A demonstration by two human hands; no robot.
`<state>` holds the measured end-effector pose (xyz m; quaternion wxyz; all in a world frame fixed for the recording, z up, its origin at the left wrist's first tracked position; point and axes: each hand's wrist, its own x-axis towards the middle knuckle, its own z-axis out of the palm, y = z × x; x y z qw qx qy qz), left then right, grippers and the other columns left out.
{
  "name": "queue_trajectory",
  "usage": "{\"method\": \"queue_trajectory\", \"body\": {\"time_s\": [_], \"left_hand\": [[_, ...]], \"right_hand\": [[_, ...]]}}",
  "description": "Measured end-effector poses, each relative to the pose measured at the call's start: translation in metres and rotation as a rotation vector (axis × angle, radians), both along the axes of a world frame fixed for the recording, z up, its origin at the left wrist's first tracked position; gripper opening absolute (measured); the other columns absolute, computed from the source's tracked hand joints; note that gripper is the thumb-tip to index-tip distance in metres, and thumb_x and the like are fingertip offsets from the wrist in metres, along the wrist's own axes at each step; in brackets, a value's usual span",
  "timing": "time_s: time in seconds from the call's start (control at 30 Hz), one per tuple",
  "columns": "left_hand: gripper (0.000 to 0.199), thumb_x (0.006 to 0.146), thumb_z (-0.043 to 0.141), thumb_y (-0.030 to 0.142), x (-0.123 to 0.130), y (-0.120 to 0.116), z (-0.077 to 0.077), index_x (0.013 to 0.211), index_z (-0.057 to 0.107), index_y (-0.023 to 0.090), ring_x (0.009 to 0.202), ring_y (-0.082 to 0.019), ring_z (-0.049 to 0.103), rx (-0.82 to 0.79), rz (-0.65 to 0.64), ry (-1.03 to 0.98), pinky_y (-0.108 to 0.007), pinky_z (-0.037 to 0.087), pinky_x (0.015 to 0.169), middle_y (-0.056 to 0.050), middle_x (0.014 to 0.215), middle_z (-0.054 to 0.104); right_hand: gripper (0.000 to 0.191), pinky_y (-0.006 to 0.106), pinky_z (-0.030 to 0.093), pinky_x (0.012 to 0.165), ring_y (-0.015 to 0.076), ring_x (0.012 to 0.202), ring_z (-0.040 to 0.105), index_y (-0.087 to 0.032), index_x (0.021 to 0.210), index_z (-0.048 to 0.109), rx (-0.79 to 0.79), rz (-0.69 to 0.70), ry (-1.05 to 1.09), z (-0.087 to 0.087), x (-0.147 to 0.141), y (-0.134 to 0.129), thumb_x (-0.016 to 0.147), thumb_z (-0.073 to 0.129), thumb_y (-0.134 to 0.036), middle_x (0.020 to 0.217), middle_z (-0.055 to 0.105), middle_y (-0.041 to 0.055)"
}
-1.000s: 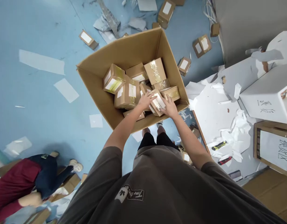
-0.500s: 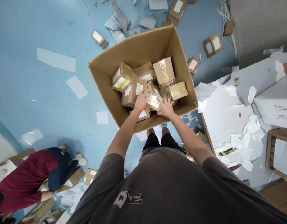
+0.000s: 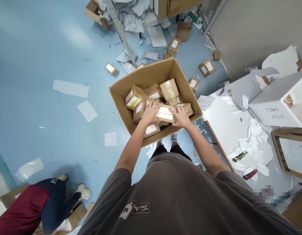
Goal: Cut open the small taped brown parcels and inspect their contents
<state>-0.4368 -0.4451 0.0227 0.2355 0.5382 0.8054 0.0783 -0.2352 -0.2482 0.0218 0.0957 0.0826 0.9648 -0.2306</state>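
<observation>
Between my two hands is a small cardboard box (image 3: 165, 115) with a white label on its top. My left hand (image 3: 150, 112) grips its left end and my right hand (image 3: 180, 117) its right end. It is above the near part of a large open carton (image 3: 147, 73). Several other small boxes lie in the carton at odd angles, among them a taped box (image 3: 169, 89) at the back and a box with yellowish tape (image 3: 134, 97) at the left. Another labelled box (image 3: 151, 130) lies near the front wall, under my left forearm.
At right stands a table (image 3: 229, 122) with torn white paper, a yellow cutter (image 3: 239, 156), a red cutter (image 3: 249, 174) and a white box (image 3: 276, 98). Small boxes (image 3: 174, 46) and paper sheets (image 3: 87, 111) lie on the blue floor. A person in a maroon top (image 3: 25, 209) bends at lower left.
The labelled box has come up out of the carton in both hands, nearer to me. My view has tilted up, so more of the far floor and its clutter shows.
</observation>
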Motion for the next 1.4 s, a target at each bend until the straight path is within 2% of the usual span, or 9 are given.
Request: {"method": "queue_trajectory", "body": {"time_s": [0.2, 0.47, 0.6, 0.73, 0.87, 1.0, 1.17, 1.3, 1.4], "left_hand": [[0.123, 0.076, 0.095, 0.032, 0.021, 0.052, 0.069, 0.178, 0.025, 0.027, 0.17, -0.048, 0.014, 0.111, -0.034, 0.136, -0.062, 0.029, 0.134, -0.019, 0.18, 0.029], [0.13, 0.076, 0.094, 0.029, 0.095, 0.154, 0.104, 0.179, 0.016, 0.028, 0.17, -0.051, 0.01, 0.214, -0.205, 0.095, -0.065, 0.023, 0.136, -0.019, 0.182, 0.024], [0.122, 0.078, 0.091, 0.026, 0.163, 0.227, 0.106, 0.178, 0.022, 0.028, 0.17, -0.049, 0.01, 0.22, -0.352, 0.089, -0.063, 0.025, 0.136, -0.018, 0.182, 0.024], [0.121, 0.075, 0.093, 0.026, 0.257, 0.31, 0.099, 0.177, 0.027, 0.027, 0.17, -0.048, 0.011, 0.2, -0.541, 0.075, -0.061, 0.028, 0.135, -0.019, 0.181, 0.026], [0.121, 0.072, 0.094, 0.02, 0.344, 0.385, 0.077, 0.176, 0.031, 0.024, 0.17, -0.048, 0.016, 0.16, -0.74, 0.091, -0.061, 0.033, 0.131, -0.022, 0.178, 0.03], [0.102, 0.078, 0.086, 0.013, 0.399, 0.439, 0.044, 0.17, 0.043, 0.024, 0.17, -0.043, 0.02, 0.055, -0.846, 0.102, -0.058, 0.038, 0.13, -0.02, 0.176, 0.036], [0.091, 0.087, 0.073, 0.015, 0.417, 0.45, 0.011, 0.171, 0.043, 0.028, 0.169, -0.041, 0.024, -0.074, -0.695, 0.045, -0.057, 0.045, 0.125, -0.014, 0.18, 0.031], [0.102, 0.084, 0.074, 0.015, 0.407, 0.415, -0.001, 0.176, 0.033, 0.026, 0.171, -0.041, 0.018, -0.027, -0.6, -0.002, -0.059, 0.038, 0.131, -0.013, 0.186, 0.018], [0.105, 0.084, 0.077, 0.019, 0.394, 0.379, -0.007, 0.177, 0.03, 0.028, 0.172, -0.042, 0.017, 0.0, -0.529, -0.019, -0.06, 0.034, 0.134, -0.014, 0.186, 0.016]], "right_hand": [[0.121, 0.07, 0.037, 0.122, 0.0513, 0.156, 0.026, -0.03, 0.177, 0.031, 0.151, -0.18, 0.051, 0.062, 0.022, 0.026, 0.074, 0.095, -0.037, 0.175, 0.026, 0.0193], [0.127, 0.069, 0.038, 0.119, 0.0531, 0.157, 0.024, -0.03, 0.18, 0.023, 0.224, -0.457, 0.058, 0.098, 0.118, 0.079, 0.074, 0.095, -0.037, 0.177, 0.024, 0.0203], [0.123, 0.067, 0.041, 0.118, 0.0509, 0.155, 0.026, -0.028, 0.177, 0.03, 0.251, -0.603, 0.06, 0.101, 0.204, 0.116, 0.073, 0.095, -0.037, 0.172, 0.029, 0.021], [0.118, 0.064, 0.046, 0.113, 0.0498, 0.151, 0.03, -0.026, 0.175, 0.036, 0.263, -0.782, 0.049, 0.09, 0.309, 0.152, 0.073, 0.095, -0.039, 0.167, 0.034, 0.0233], [0.122, 0.061, 0.047, 0.113, 0.047, 0.147, 0.035, -0.025, 0.174, 0.036, 0.213, -0.964, 0.007, 0.056, 0.394, 0.18, 0.068, 0.097, -0.035, 0.166, 0.035, 0.0228], [0.117, 0.057, 0.048, 0.112, 0.0436, 0.14, 0.041, -0.022, 0.172, 0.039, 0.063, -1.16, -0.064, 0.012, 0.431, 0.195, 0.07, 0.094, -0.039, 0.16, 0.04, 0.0219], [0.113, 0.05, 0.052, 0.108, 0.0396, 0.131, 0.047, -0.021, 0.172, 0.039, -0.049, -1.345, -0.15, -0.022, 0.423, 0.189, 0.074, 0.092, -0.044, 0.149, 0.047, 0.0201], [0.113, 0.052, 0.054, 0.103, 0.041, 0.129, 0.05, -0.021, 0.173, 0.037, -0.033, -1.412, -0.085, -0.031, 0.398, 0.177, 0.08, 0.087, -0.061, 0.147, 0.051, 0.0228], [0.118, 0.052, 0.055, 0.102, 0.0404, 0.126, 0.057, -0.02, 0.177, 0.028, -0.151, -1.368, -0.102, -0.029, 0.387, 0.175, 0.085, 0.081, -0.072, 0.142, 0.057, 0.0231]]}}
